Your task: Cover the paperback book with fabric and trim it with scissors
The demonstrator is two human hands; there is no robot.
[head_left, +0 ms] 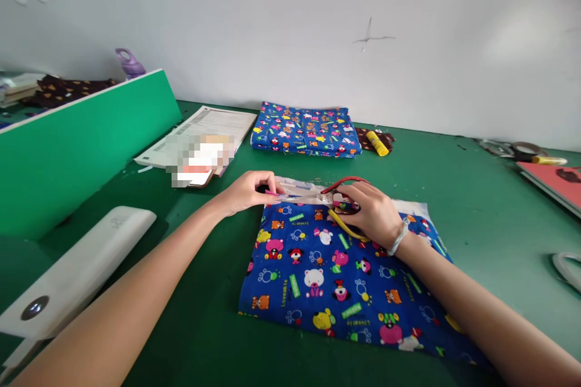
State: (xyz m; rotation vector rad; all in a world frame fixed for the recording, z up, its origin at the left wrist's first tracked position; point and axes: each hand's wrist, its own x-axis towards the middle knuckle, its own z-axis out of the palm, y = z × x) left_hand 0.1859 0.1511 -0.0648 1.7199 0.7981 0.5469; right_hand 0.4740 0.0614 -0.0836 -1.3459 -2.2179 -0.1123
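A blue cartoon-print fabric [313,254] lies spread on the green table, its pale far edge turned up. My right hand [372,211] grips a pair of scissors [324,198] with one red and one yellow handle. The blades point left along the fabric's far edge, toward my left fingers; whether they are closed on cloth I cannot tell. At the fabric's far left corner, my left hand [252,192] pinches the edge between thumb and fingers, close to the scissor tips.
Folded fabric of the same print [306,130] sits behind, near the wall. Beside it are a yellow glue stick [377,143] and a brown scrap. Papers [181,139] and a phone lie back left, by a green partition [91,145]. A white power bank [82,272] is front left.
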